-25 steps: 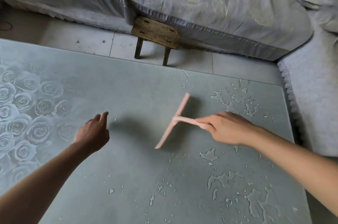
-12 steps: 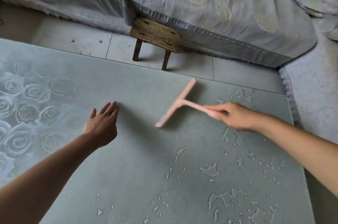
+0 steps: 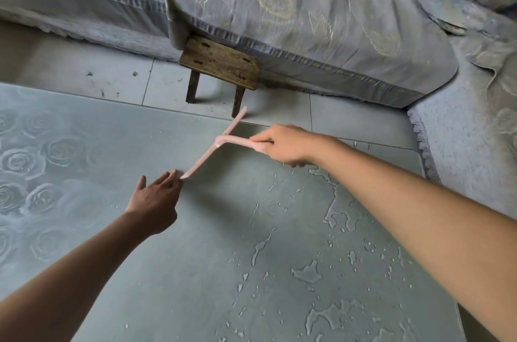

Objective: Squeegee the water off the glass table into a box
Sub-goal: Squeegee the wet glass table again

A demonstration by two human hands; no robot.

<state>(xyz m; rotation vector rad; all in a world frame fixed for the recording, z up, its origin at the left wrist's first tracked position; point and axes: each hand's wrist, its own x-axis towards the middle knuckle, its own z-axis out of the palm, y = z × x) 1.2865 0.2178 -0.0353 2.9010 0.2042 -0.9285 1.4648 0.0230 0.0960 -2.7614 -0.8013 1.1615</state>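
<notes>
- Fingers [image 3: 261, 138] of your right hand [image 3: 284, 147]: curled tight round the handle of the pink squeegee [image 3: 208, 153].
- Fingers [image 3: 167, 178] of your left hand [image 3: 155, 202]: straight, close together, holding nothing; tips meet the blade's near end.
- Squeegee sits by the far edge of the glass table [image 3: 181, 271], blade diagonal, far tip out past that edge.
- Water [image 3: 306, 271]: puddles and drops over the table's right half, down to the near right corner.
- Wooden stool [image 3: 221, 62] stands on the floor beyond the far edge.

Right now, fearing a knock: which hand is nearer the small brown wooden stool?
Right. The right hand, gripping the pink plastic squeegee, is just short of the stool; the left hand is further back, by the blade's end.
</notes>
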